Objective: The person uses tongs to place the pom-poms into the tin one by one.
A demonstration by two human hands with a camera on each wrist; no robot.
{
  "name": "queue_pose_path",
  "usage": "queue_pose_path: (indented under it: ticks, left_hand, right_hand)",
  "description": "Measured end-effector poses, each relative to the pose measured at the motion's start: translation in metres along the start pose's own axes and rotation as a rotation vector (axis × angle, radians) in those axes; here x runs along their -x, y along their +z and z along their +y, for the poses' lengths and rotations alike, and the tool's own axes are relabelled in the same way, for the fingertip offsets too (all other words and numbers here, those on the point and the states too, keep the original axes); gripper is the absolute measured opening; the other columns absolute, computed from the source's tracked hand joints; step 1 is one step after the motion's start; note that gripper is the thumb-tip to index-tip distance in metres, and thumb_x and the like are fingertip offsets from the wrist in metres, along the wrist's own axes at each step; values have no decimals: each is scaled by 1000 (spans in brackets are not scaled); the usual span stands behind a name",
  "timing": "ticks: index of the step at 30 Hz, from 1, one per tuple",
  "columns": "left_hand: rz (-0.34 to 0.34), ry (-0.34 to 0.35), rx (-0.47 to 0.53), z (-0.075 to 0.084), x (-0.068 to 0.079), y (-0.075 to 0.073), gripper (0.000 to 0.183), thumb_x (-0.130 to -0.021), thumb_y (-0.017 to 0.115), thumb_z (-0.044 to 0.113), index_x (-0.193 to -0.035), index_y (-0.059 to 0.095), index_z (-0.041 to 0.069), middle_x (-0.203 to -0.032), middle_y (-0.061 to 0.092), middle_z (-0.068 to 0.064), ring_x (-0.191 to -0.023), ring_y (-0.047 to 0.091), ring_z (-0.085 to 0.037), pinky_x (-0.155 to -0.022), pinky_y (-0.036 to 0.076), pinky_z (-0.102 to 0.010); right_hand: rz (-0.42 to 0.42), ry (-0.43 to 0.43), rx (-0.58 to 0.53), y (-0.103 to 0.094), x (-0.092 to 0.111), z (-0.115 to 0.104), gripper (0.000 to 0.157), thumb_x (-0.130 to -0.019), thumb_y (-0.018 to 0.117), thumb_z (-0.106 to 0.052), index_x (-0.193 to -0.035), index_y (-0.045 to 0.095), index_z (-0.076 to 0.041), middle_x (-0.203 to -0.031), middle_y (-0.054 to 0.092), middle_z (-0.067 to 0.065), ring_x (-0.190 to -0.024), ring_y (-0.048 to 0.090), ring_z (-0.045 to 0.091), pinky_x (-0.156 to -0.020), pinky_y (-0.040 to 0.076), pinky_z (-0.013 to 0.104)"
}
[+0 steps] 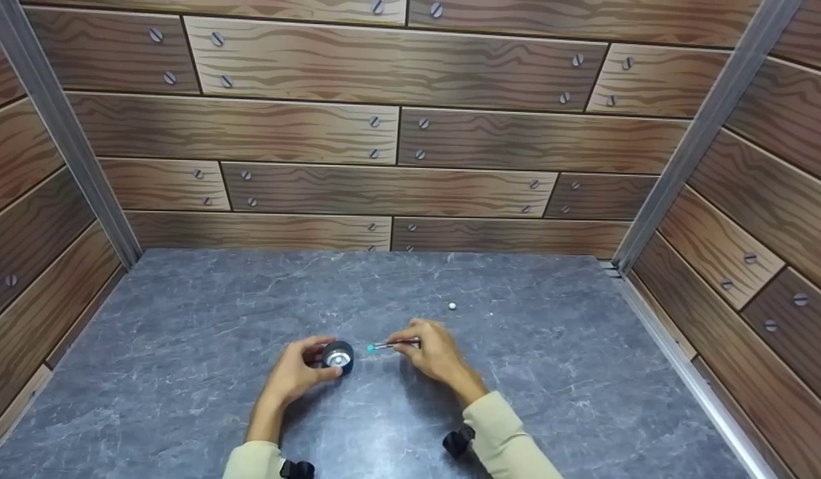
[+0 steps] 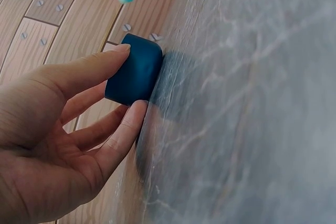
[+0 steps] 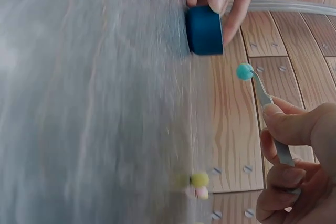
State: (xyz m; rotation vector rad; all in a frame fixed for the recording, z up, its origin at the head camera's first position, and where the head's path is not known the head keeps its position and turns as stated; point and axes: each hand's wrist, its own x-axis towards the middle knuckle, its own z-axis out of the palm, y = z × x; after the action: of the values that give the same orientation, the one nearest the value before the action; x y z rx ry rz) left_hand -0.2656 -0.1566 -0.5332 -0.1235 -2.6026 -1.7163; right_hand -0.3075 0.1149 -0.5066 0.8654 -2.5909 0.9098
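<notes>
On the grey marbled table [image 1: 184, 372], a small blue cup [image 2: 137, 72] stands upright, its silvery inside facing up, and the left hand [image 1: 299, 369] grips it between thumb and fingers on opposite sides. Just beside it, the right hand [image 1: 438, 352] pinches a pair of tweezers [image 3: 284, 154] (held almost level, tips toward the cup). Those tips hold a turquoise ball [image 3: 244, 72], raised above the table and apart from the cup. Farther back, past the right hand, a yellow ball [image 3: 200, 179] and a pink one lie close together. Wooden planks [image 1: 304, 133] cover the walls around the table.
</notes>
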Motion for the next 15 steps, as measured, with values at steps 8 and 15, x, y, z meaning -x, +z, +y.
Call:
queue_pose_path:
  ticks: [8, 15]
  left_hand:
    - [-9, 11, 12, 0, -1, 1, 58, -76, 88, 2, -131, 67, 0, -126, 71, -26, -115, 69, -38, -101, 55, -51]
    - [-15, 22, 19, -1, -1, 0, 59, -77, 88, 1, -131, 67, -2, -125, 71, -27, -113, 70, -38, -99, 57, -50]
  right_hand:
    - [13, 10, -66, 15, -6, -11, 13, -86, 81, -12, -98, 85, -18, -78, 70, 2, -68, 50, 3, -63, 43, 19]
    - [-28, 20, -56, 29, -11, -18, 13, -87, 81, -16, -99, 85, -20, -79, 69, 2, -68, 57, 13, -61, 38, 17]
